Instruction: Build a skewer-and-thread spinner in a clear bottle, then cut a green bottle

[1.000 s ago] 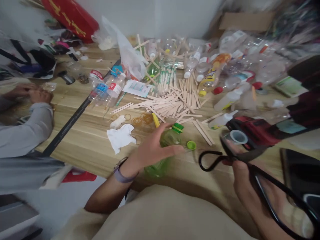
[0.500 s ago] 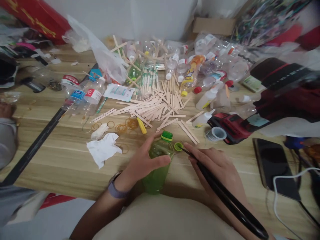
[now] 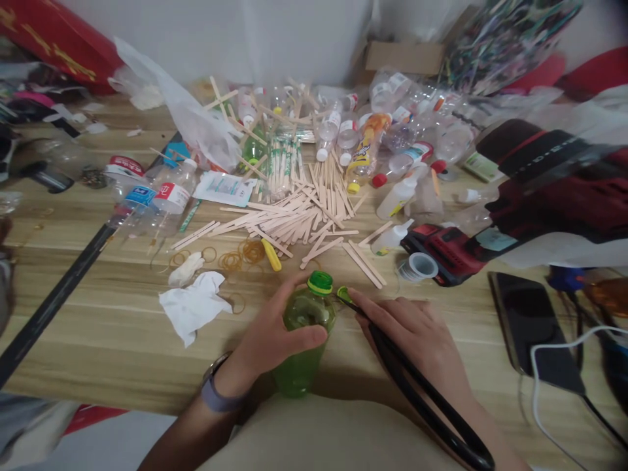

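A green plastic bottle (image 3: 301, 366) stands upright near the table's front edge, with a green cap or neck piece (image 3: 320, 282) on top. My left hand (image 3: 275, 337) is wrapped around its upper body, thumb across the front. My right hand (image 3: 412, 333) grips a black tool with a long looped handle (image 3: 456, 428); its exact kind is not clear. The tool's thin tip reaches a small lime-green bottle cap (image 3: 344, 295) just right of the bottle's neck. My right index fingertip is at that cap's edge.
Behind my hands lie loose wooden sticks (image 3: 294, 219), a yellow-handled tool (image 3: 271, 254) and rubber bands (image 3: 250, 251). Plastic bottles crowd the back. A red-black power tool (image 3: 446, 252) and a phone (image 3: 534, 327) are to the right, a crumpled tissue (image 3: 196, 307) to the left.
The view has shifted slightly, so most things sit a little further left. The lime-green cap looks more tilted under my right fingertip. Both hands keep their holds.
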Demonstrator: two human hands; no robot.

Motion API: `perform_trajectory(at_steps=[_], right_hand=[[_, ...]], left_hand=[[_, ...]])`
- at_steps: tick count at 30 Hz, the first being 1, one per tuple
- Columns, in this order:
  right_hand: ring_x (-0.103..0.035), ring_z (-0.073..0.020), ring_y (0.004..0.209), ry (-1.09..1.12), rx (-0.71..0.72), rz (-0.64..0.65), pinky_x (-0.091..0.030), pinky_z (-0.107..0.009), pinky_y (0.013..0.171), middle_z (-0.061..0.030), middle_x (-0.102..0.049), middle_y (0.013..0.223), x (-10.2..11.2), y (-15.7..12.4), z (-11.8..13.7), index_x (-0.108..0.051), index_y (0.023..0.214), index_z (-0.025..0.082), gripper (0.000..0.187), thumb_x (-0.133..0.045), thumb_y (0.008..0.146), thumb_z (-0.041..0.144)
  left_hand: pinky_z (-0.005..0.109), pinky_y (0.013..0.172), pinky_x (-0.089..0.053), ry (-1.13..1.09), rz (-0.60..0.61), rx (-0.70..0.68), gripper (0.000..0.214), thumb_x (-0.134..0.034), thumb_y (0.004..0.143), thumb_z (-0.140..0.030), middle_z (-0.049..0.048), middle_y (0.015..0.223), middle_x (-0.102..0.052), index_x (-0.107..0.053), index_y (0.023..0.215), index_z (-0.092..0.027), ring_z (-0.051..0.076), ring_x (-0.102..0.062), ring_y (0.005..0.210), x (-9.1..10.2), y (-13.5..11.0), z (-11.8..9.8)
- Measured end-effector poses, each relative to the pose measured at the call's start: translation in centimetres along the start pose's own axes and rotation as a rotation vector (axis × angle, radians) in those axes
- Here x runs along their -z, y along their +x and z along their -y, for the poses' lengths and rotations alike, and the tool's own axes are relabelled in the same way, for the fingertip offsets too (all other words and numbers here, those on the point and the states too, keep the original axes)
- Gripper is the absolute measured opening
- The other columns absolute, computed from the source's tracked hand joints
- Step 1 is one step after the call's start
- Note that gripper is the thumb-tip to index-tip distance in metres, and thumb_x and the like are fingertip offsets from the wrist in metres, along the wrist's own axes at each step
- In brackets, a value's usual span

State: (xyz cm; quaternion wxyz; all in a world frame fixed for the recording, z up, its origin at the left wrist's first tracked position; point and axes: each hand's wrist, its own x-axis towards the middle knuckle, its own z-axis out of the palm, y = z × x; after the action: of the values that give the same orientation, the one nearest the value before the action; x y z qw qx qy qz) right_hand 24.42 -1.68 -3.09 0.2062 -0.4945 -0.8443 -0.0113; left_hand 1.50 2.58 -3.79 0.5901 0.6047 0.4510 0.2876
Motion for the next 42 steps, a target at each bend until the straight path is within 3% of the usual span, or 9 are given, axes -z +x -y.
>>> perform_trajectory(at_steps=[7, 15, 21, 29, 35, 42], right_hand=[[-0.067, -0.0166, 0.079, 0.029, 0.008, 0.037, -0.041, -0.030, 0.068, -0.0030, -0.072, 0.088, 0.7, 0.2, -0.2, -0.058, 0.131, 0.018, 0.033, -0.043, 0.103, 0.026], [-0.066, -0.0175, 0.071, 0.056, 0.138, 0.109, -0.045, -0.032, 0.067, -0.0026, -0.070, 0.077, 2.2, 1.0, -1.1, -0.063, 0.119, 0.017, 0.030, -0.039, 0.103, 0.021], [-0.065, -0.0173, 0.070, 0.041, 0.157, 0.087, -0.043, -0.032, 0.067, -0.0022, -0.070, 0.077, 1.6, 0.9, -0.8, -0.063, 0.115, 0.015, 0.030, -0.036, 0.103, 0.016], [-0.061, -0.0173, 0.066, -0.006, 0.107, 0.044, -0.038, -0.033, 0.069, -0.0020, -0.067, 0.075, 0.9, 0.2, 0.0, -0.062, 0.111, 0.014, 0.032, -0.032, 0.101, 0.010], [-0.055, -0.0165, 0.054, -0.044, 0.140, -0.009, -0.033, -0.033, 0.060, -0.0001, -0.059, 0.059, 1.9, 1.2, 1.2, -0.061, 0.078, 0.019, 0.044, -0.026, 0.102, 0.012], [-0.063, -0.0143, 0.062, -0.052, 0.099, -0.063, -0.037, -0.030, 0.062, 0.0003, -0.067, 0.070, 2.7, 0.1, 0.2, -0.061, 0.109, 0.015, 0.036, -0.027, 0.107, 0.026]], left_hand=[[0.043, 0.106, -0.043, 0.021, 0.026, 0.006, 0.081, -0.076, 0.070, -0.051, 0.0111, 0.137, -0.058, -0.044, 0.138, -0.022, 0.030, -0.054, 0.125, 0.2, -0.1, 0.1], [0.044, 0.101, -0.045, 0.172, 0.098, -0.008, 0.071, -0.075, 0.071, -0.050, 0.0095, 0.127, -0.064, -0.051, 0.132, -0.022, 0.030, -0.059, 0.116, 0.6, -0.1, 0.1], [0.039, 0.091, -0.050, 0.157, 0.125, -0.017, 0.060, -0.071, 0.073, -0.047, 0.0065, 0.112, -0.069, -0.055, 0.125, -0.021, 0.026, -0.063, 0.102, 0.3, -0.1, -0.1], [0.042, 0.095, -0.049, 0.218, 0.102, -0.001, 0.062, -0.070, 0.071, -0.041, 0.0082, 0.116, -0.069, -0.054, 0.126, -0.021, 0.027, -0.063, 0.106, 0.2, -0.1, -0.1], [0.041, 0.098, -0.048, 0.224, 0.265, -0.011, 0.062, -0.074, 0.070, -0.037, 0.0089, 0.123, -0.067, -0.056, 0.127, -0.019, 0.029, -0.062, 0.110, -1.0, -0.3, -0.5], [0.036, 0.089, -0.050, 0.101, 0.119, 0.031, 0.066, -0.076, 0.070, -0.049, 0.0060, 0.112, -0.068, -0.054, 0.125, -0.021, 0.025, -0.062, 0.099, -0.3, -0.1, 0.0]])
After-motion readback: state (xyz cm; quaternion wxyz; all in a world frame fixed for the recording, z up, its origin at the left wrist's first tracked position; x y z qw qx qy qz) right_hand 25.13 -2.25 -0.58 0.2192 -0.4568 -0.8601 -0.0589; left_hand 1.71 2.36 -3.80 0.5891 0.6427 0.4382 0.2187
